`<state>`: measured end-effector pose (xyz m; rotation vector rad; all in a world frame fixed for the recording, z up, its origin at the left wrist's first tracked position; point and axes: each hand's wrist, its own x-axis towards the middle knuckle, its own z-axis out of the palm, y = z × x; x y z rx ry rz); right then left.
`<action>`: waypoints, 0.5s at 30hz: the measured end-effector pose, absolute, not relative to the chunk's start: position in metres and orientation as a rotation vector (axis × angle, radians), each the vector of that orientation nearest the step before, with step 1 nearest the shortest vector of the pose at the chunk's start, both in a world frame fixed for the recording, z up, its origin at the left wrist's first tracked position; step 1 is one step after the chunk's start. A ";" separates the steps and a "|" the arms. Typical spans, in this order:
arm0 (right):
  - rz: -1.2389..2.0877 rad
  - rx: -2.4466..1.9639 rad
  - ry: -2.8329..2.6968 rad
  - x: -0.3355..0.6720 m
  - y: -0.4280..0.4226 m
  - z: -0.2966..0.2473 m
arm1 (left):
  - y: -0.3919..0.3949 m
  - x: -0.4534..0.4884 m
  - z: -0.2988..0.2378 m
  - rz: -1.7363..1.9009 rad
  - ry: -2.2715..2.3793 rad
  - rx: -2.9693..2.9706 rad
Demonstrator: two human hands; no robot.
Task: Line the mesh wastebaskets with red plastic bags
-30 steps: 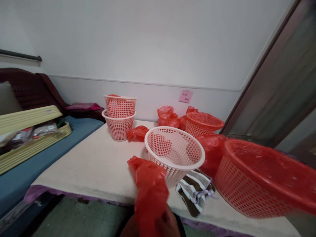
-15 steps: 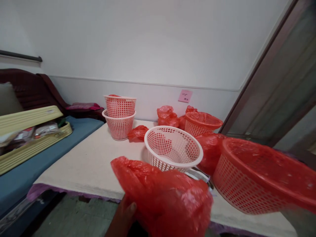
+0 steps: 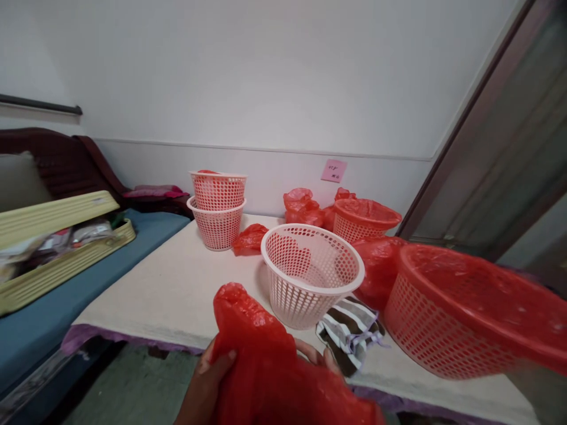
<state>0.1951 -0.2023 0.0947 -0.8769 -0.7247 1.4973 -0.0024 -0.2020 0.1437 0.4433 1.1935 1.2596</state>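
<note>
A thin red plastic bag (image 3: 257,348) is held low in front of me, over the table's near edge. My left hand (image 3: 209,369) grips its left side, thumb pressed on the plastic. On the other side my right hand (image 3: 316,357) has its fingers curled at the bag; the palm is hidden behind the plastic. Just beyond stands a pale pink perforated basket (image 3: 295,301), nothing seen inside. Beside it, nearest my right hand, lies a crumpled striped cloth (image 3: 352,327) in grey, white and brown.
Two stacked pink baskets (image 3: 218,227) stand at the back left, near a crumpled red bag (image 3: 250,239). Red bags (image 3: 303,208) and a red-lined basket (image 3: 365,221) are along the wall. A large red basket (image 3: 447,319) fills the right side. A bed (image 3: 153,230) adjoins the table (image 3: 172,283).
The red bag has drawn down toward me and narrowed, uncovering the striped cloth and more of the pink basket. My right hand now shows at the bag's right side.
</note>
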 end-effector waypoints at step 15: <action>1.518 -0.969 -0.449 0.226 -0.197 0.129 | -0.189 -0.016 0.143 1.350 1.087 0.440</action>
